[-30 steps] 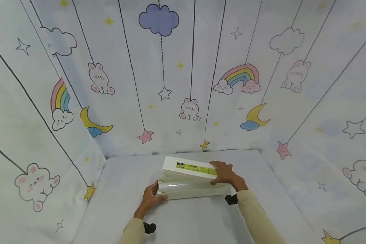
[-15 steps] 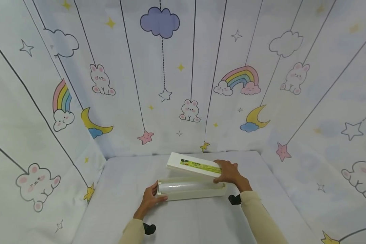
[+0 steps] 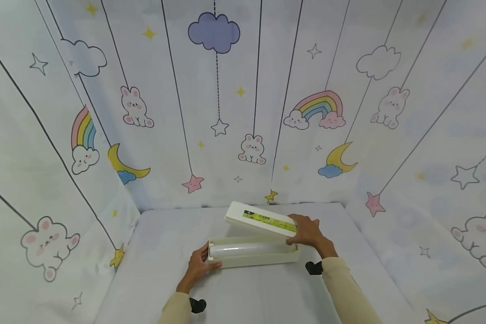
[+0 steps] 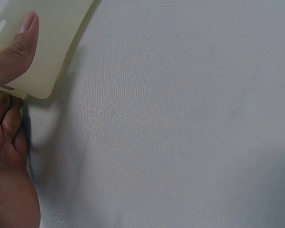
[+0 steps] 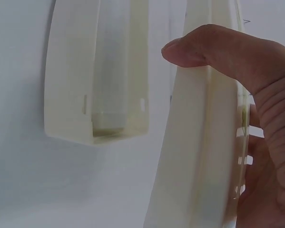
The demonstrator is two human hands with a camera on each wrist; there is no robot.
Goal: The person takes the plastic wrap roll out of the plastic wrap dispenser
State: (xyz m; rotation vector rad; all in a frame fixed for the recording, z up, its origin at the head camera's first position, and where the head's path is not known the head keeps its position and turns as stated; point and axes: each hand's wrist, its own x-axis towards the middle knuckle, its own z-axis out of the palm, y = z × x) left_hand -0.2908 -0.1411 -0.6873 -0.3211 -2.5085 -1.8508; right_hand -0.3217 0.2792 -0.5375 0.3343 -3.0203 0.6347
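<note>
A long cream plastic box (image 3: 263, 262) rests on the white cloth, its top uncovered. Inside lies a roll of clear plastic film (image 3: 243, 249). My left hand (image 3: 196, 265) grips the box's left end, thumb on the front wall and fingers curled at the end, as the left wrist view shows. Above and behind the box's right part, my right hand (image 3: 306, 231) holds the white lid (image 3: 236, 213) by its right end. A green and yellow label (image 3: 267, 218) runs along the lid's top. In the right wrist view the thumb (image 5: 194, 50) presses the lid's near side; a gap separates lid and box.
White cloth (image 3: 162, 238) covers the table. A patterned curtain (image 3: 218, 157) with rabbits, stars and clouds rises at the back, and similar cloth walls stand left and right. Dark straps (image 3: 313, 268) sit at both wrists.
My right hand has carried the lid to the right and slightly back, away from the box, baring more of the film roll. The left hand and the box stay in place.
</note>
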